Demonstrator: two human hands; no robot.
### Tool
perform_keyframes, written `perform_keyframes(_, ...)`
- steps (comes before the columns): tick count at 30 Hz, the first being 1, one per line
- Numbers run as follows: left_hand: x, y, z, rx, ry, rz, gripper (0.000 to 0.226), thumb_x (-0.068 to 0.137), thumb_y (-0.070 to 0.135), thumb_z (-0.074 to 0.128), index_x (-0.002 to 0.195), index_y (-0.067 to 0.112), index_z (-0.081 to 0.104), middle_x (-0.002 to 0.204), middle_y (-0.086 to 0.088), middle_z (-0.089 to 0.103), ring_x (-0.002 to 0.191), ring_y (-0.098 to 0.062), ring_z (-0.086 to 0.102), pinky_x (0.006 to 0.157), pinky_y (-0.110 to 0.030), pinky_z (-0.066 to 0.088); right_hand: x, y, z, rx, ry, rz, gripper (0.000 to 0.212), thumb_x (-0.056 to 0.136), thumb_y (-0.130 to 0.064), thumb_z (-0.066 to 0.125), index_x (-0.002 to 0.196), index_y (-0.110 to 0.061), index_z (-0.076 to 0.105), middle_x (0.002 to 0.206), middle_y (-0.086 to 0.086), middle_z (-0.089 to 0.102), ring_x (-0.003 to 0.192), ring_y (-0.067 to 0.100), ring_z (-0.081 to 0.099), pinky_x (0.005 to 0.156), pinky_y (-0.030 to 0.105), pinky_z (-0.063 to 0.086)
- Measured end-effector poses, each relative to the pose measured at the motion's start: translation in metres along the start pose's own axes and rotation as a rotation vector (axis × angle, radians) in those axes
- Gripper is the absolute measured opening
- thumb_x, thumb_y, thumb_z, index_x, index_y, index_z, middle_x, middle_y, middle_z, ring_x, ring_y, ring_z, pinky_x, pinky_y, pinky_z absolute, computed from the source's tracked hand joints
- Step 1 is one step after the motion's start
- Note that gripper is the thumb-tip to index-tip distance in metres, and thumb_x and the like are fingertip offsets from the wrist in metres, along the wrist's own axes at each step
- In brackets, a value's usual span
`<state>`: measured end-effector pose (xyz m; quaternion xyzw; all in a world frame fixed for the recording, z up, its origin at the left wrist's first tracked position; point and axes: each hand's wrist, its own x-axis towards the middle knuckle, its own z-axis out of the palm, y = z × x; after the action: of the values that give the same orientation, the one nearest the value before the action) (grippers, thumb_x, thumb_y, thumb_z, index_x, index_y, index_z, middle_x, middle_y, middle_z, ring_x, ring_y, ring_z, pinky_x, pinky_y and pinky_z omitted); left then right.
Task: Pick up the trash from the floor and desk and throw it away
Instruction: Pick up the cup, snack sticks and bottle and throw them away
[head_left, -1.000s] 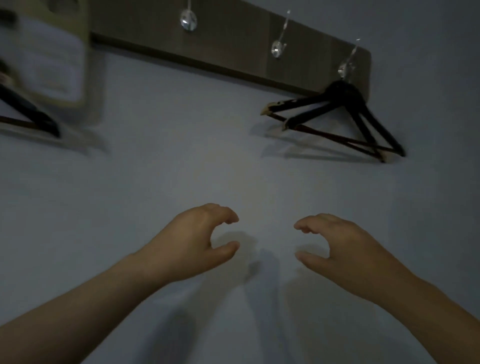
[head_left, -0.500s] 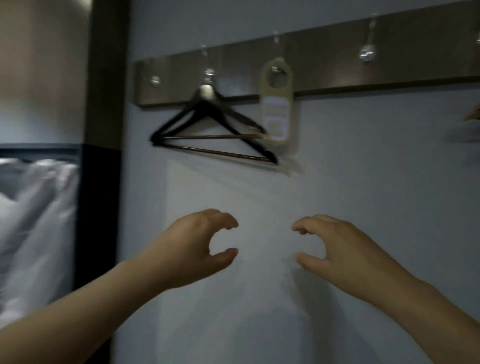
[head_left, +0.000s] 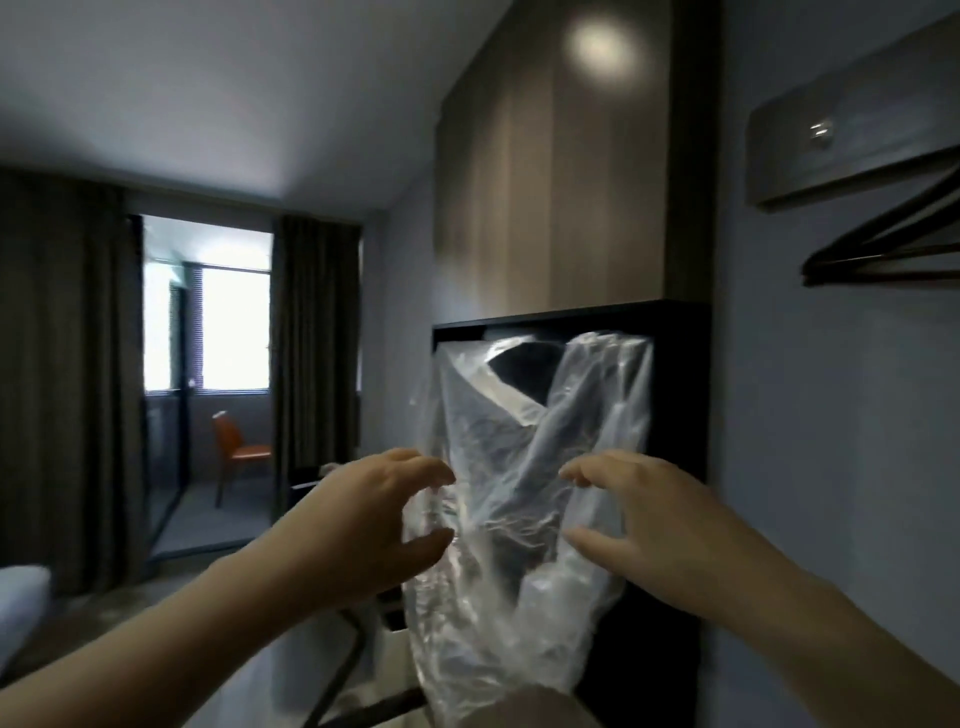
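A clear, crumpled plastic bag (head_left: 519, 467) hangs in front of a dark open niche (head_left: 675, 415) in the wall unit, reaching from the niche's top down to the lower edge of the view. My left hand (head_left: 374, 519) is raised at the bag's left edge and my right hand (head_left: 654, 530) at its right side. Both have curled, spread fingers and nothing between them. I cannot tell whether either hand touches the bag. No trash on a floor or desk is visible.
A wood panel (head_left: 550, 182) rises above the niche. On the right wall, dark hangers (head_left: 883, 244) hang from a hook rail (head_left: 852, 150). Far left are dark curtains (head_left: 62, 389), a bright window and an orange chair (head_left: 241, 452). A white bed corner (head_left: 21, 597) shows at the left edge.
The view has swung left from the wall with the hook rail to the room and the niche. The plastic bag has come into view. Both hands keep the same raised, curled pose.
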<state>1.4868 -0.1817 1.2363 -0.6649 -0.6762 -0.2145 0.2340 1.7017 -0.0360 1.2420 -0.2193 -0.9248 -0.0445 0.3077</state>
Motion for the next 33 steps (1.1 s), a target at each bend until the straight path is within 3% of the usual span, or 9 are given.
perform_keyframes(6,-0.046,-0.097,-0.005,0.092,-0.011,-0.174,0.046,0.081,0.054,0.057,0.124,0.043,0.049,0.114,0.029,0.048,0.101,0.010,0.049,0.077,0.001,0.038,0.083,-0.061,0.078,0.108,-0.046,-0.167,0.048,0.083,-0.049,0.063,0.127,-0.036,0.051,0.121,-0.018,0.055,0.111,0.000,0.051,0.092,0.019,0.042)
perform_keyframes(14,-0.055,-0.192,0.017,0.147,-0.026,-0.336,0.049,0.083,0.053,0.057,0.128,0.036,0.050,0.118,0.019,0.054,0.106,0.005,0.051,0.090,-0.016,0.047,0.179,-0.083,0.167,0.159,-0.092,-0.314,0.040,0.082,-0.048,0.062,0.119,-0.038,0.053,0.112,-0.017,0.057,0.104,0.005,0.056,0.089,0.030,0.048)
perform_keyframes(20,-0.023,-0.268,0.042,0.199,-0.033,-0.441,0.047,0.084,0.051,0.057,0.127,0.032,0.052,0.118,0.017,0.056,0.105,0.003,0.052,0.091,-0.017,0.047,0.264,-0.076,0.231,0.207,-0.101,-0.409,0.043,0.085,-0.049,0.061,0.125,-0.038,0.050,0.112,-0.021,0.054,0.105,0.001,0.053,0.087,0.021,0.045)
perform_keyframes(29,-0.012,-0.390,0.077,0.220,-0.056,-0.581,0.041,0.084,0.045,0.062,0.120,0.025,0.058,0.113,0.010,0.060,0.103,-0.002,0.054,0.090,-0.022,0.046,0.378,-0.096,0.340,0.233,-0.196,-0.477,0.033,0.083,-0.047,0.060,0.113,-0.036,0.052,0.104,-0.016,0.055,0.097,0.005,0.054,0.080,0.021,0.047)
perform_keyframes(33,-0.013,-0.457,0.088,0.214,-0.050,-0.601,0.041,0.084,0.041,0.064,0.121,0.024,0.059,0.114,0.009,0.061,0.104,-0.003,0.055,0.091,-0.023,0.046,0.428,-0.123,0.390,0.264,-0.184,-0.485,0.041,0.083,-0.048,0.062,0.121,-0.035,0.053,0.103,-0.023,0.050,0.099,0.001,0.051,0.084,0.019,0.043)
